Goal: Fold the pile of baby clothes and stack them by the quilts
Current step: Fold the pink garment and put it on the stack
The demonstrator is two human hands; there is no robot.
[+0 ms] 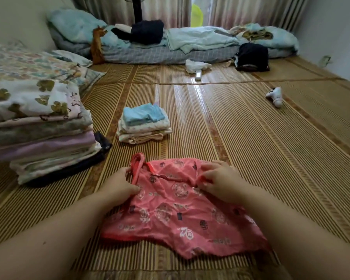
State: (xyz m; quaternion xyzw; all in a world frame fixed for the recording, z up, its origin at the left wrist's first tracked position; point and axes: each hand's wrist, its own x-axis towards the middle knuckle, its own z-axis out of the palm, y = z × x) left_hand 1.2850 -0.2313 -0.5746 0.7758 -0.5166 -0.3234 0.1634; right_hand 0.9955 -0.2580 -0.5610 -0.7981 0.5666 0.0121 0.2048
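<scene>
Pinched, just right of the quilts (pixel 38 128), is one strap edge in the left hand (pixel 119 186); the red garment (pixel 170 217) is laid wrinkled on the mat (pixel 251 138), and its other shoulder is pinched by the right hand (pixel 220 182). Shoulders are best drawn taut and level, wrinkles smoothed, before sides are folded inward.

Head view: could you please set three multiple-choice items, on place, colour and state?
1. The small stack of folded baby clothes lies: A on bed; B on woven bamboo mat beside tall quilt pile; C atop quilts.
2. Its top piece: A light blue; B black; C yellow.
3. The pink-red patterned garment: A hanging; B unfolded on mat, left hand and right hand gripping; C stacked.
B, mat shows around it; A, blue fabric on top; B, fingers pinch its upper edge.
</scene>
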